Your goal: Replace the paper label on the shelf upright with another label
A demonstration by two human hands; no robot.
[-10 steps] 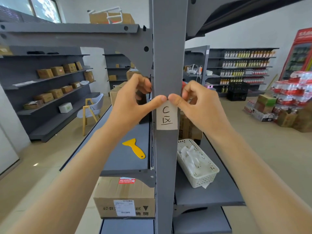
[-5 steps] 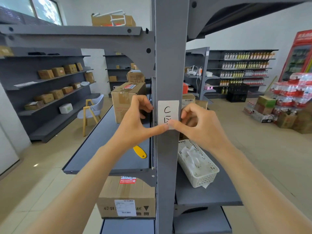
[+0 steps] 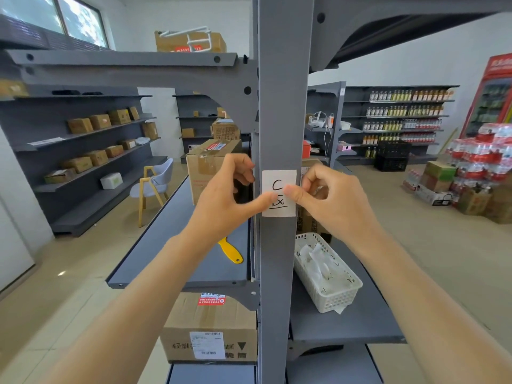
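Observation:
A white paper label (image 3: pixel 279 180) with black handwriting lies flat on the grey shelf upright (image 3: pixel 282 106) at chest height. Both thumbs press on its middle. My left hand (image 3: pixel 224 195) comes in from the left, its thumb on the label and its fingers curled behind the upright's edge. My right hand (image 3: pixel 329 198) comes in from the right, thumb tip on the label and fingers curled. The thumbs hide part of the writing.
A yellow scraper (image 3: pixel 231 252) lies on the left shelf board (image 3: pixel 171 245). A white basket (image 3: pixel 332 289) holding paper slips sits on the right shelf board. Cardboard boxes stand on the shelf behind my left hand and below it. Aisles and more shelving surround the unit.
My thumbs have moved from the label's top edge down to its bottom edge, then back up to its middle. The label stays on the upright.

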